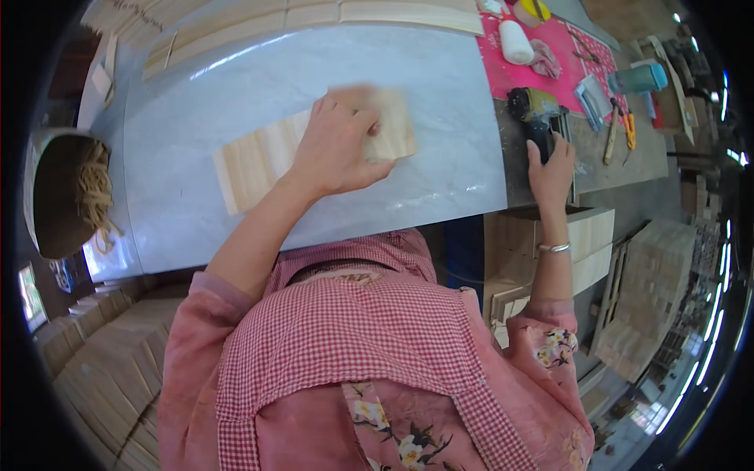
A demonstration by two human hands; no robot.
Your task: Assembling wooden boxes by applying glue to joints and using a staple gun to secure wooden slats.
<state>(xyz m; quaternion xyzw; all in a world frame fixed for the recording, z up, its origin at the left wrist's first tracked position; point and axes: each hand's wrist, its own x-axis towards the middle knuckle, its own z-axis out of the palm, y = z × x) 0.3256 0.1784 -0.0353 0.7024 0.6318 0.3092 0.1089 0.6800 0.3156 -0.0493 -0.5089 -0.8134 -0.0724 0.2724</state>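
On the pale marbled tabletop (188,149) lies a light wooden panel (247,173), placed at a slant. My left hand (334,145) is over its right part, fingers curled around the wood and thumb near the close edge. A blurred piece of wood (397,118) shows beyond those fingers; whether it is separate from the panel I cannot make out. To the right, my right hand (554,169) is closed around the black handle of a nail gun (538,110), which rests on the darker bench section. Its fingertips are partly hidden.
Long wooden strips (298,20) lie along the far edge. At the right are a white spool (515,41), a hammer (610,137), orange-handled pliers (630,129) and a teal bottle (640,78). A bin with rope (94,184) stands left; wooden boxes (589,243) sit below the bench.
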